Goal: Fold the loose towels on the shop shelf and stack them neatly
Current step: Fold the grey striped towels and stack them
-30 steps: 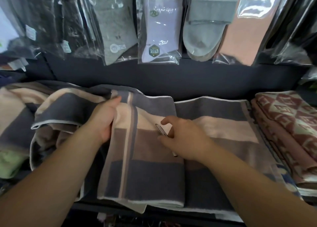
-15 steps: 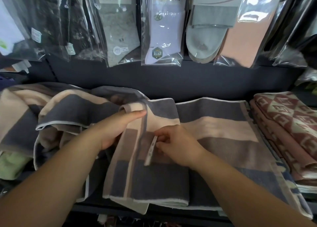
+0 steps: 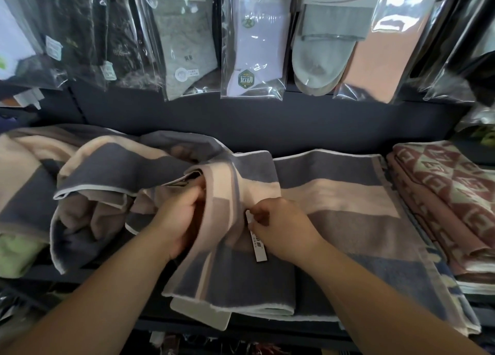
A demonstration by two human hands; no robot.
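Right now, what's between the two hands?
In the head view, a raised fold of the towel lies between the left hand and the right hand, which pinches its label.

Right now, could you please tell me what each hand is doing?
Left hand: closed, gripping a fold of the striped towel.
Right hand: closed, pinching the towel's white label.
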